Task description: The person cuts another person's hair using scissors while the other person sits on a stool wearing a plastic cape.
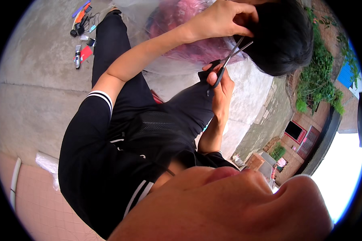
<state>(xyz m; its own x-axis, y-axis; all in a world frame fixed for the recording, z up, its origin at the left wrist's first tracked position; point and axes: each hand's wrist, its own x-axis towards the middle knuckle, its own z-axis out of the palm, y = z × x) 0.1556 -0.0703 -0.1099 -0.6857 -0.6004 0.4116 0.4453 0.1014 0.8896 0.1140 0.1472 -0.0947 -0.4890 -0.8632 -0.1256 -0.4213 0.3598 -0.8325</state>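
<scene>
My left hand (pixel 229 22) reaches into the dark hair of another person's head (pixel 285 39). Its thumb and fingers are bent around the hair, with a dark gap between them; whether they pinch a strand cannot be told. Just below, my right hand (pixel 221 87) holds black-handled scissors (pixel 226 61), one blade apparently toothed. The blades stand apart, their tips at the edge of the hair near my left thumb. A clear plastic cape (pixel 169 39) covers the other person's body, with pink and red cloth showing through.
On the concrete floor at upper left lie a hair clipper (pixel 77 57), a red card (pixel 86 53), a blue comb (pixel 80 9) and black cords and attachments. A clear plastic bag (pixel 46 164) lies at lower left. Green plants (pixel 316 66) and a brick building stand at right.
</scene>
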